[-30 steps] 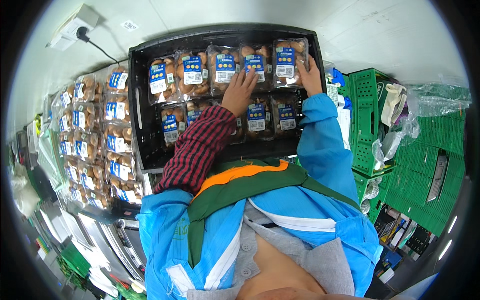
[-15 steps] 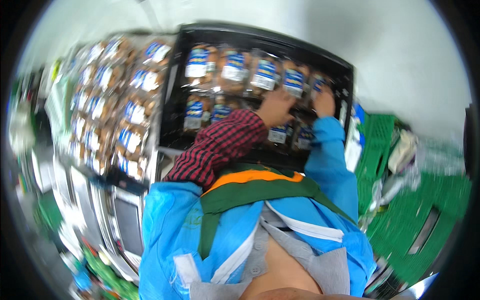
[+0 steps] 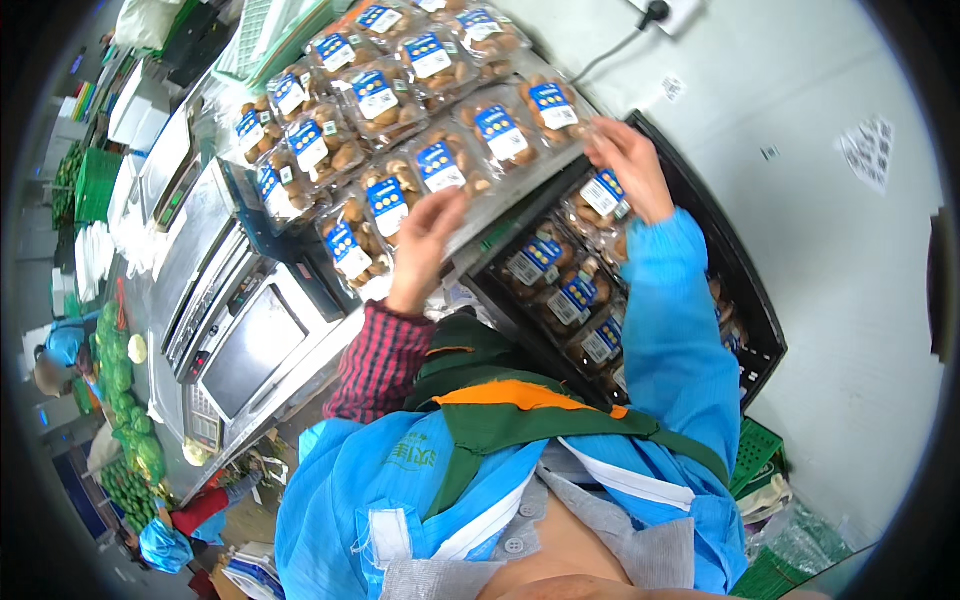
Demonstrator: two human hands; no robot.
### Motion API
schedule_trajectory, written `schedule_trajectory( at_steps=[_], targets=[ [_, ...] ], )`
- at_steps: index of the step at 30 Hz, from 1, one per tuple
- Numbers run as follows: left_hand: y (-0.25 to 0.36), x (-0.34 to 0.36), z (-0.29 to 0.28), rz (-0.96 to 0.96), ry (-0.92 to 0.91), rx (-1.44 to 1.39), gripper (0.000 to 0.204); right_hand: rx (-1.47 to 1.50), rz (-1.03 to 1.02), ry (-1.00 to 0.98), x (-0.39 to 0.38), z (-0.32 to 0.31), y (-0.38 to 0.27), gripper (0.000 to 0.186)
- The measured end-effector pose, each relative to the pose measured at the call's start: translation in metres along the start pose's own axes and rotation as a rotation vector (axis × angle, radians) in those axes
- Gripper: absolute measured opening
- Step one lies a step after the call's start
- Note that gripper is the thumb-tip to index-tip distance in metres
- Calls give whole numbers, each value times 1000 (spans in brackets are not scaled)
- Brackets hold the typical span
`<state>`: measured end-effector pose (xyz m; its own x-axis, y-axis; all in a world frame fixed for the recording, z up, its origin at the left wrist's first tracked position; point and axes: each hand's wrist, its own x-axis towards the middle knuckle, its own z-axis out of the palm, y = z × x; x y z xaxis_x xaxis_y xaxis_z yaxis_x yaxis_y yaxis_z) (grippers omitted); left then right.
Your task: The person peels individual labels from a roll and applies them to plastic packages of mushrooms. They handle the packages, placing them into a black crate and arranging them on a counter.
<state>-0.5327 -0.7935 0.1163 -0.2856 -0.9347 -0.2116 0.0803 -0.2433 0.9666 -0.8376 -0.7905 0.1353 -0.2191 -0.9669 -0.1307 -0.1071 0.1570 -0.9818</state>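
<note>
My left hand (image 3: 428, 245) hovers over the near row of clear plastic packs, its fingers loosely bent and nothing in them. Below its fingertips lies a mushroom pack (image 3: 441, 168) with a blue and white label. At the far right of that row, my right hand (image 3: 635, 170) reaches out with fingers apart, beside the end mushroom pack (image 3: 551, 108); I cannot tell whether they touch it. My right forearm crosses above a black crate (image 3: 765, 335). Inside the crate sit more packs, such as one mushroom pack (image 3: 600, 195) right under my right wrist; the forearm hides some.
The packs stand in rows on a metal worktop (image 3: 515, 195). A scale with a flat dark screen (image 3: 255, 350) is to the left. A black plug (image 3: 655, 12) and cable run along the white wall. Green crates (image 3: 755, 455) stand at lower right; people work far left.
My view has swung left, so the worktop packs now lie ahead and the crate to the right. Both hands have left the packs in the crate and moved over to those on the worktop.
</note>
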Motion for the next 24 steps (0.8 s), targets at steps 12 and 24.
schedule_trajectory(
  at_steps=[12,24],
  targets=[
    [-41,54,-203,-144,718,-885,41,-179,187,138,293,47,101,67],
    [-44,105,-247,-182,853,-1042,42,399,436,147,291,72,85,42]
  ],
)
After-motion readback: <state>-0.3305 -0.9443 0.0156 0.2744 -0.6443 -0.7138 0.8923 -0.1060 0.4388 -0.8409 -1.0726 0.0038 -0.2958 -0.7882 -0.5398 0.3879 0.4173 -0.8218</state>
